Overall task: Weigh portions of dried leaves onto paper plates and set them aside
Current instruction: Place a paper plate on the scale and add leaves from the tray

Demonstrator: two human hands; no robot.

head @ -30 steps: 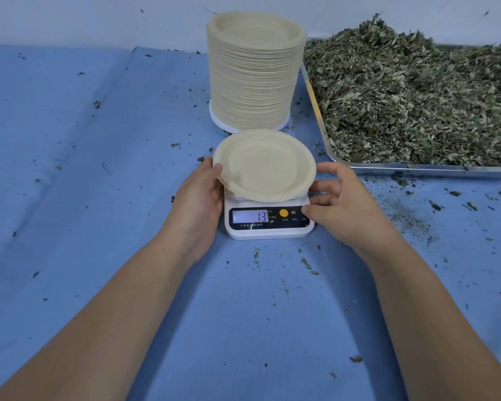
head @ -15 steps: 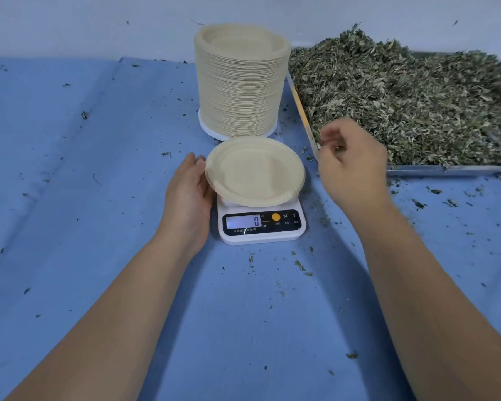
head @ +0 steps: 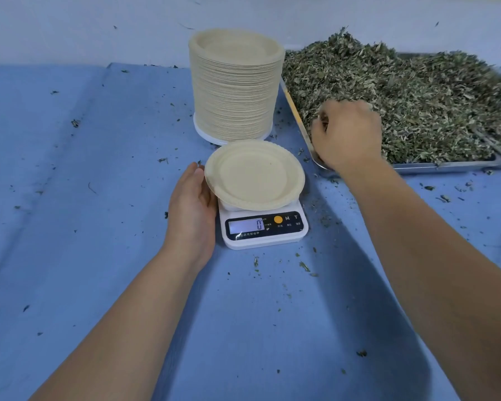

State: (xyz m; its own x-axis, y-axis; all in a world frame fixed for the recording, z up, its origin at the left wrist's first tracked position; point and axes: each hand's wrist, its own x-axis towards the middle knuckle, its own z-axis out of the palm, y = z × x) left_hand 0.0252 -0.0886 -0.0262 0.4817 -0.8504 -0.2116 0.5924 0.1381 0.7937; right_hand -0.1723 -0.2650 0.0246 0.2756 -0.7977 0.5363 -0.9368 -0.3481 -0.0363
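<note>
The desk (head: 70,198), under a blue cover, fills most of the frame. At upper right stands a metal tray (head: 446,166) heaped with dried leaves (head: 417,99). Just left of the tray, at upper centre, is a tall stack of paper plates (head: 235,88).

Below the stack, at centre, a single paper plate (head: 253,175) lies empty on a small white scale (head: 263,230). The plate overhangs the platform on all sides, and the display reads 0.

The right hand (head: 347,134) is at the left edge of the leaf heap, back uppermost. Its grip is closed, with the fingers curled down into the leaves and fragments showing between them. The amount enclosed is hidden.

The left hand (head: 191,209) lies beside the scale at centre left. Its grip is open, and the straight fingers touch the left rim of the plate and hold nothing.

Loose leaf fragments (head: 304,266) lie scattered on the cover around the scale.

Handling, as judged:
- The leaves look light, brittle and loose. Take them as a cupped handful, since a pinch would shed fragments.
- The plate looks thin and light and may shift on the platform. Once loaded, lift it by opposite rims and keep it level.
</note>
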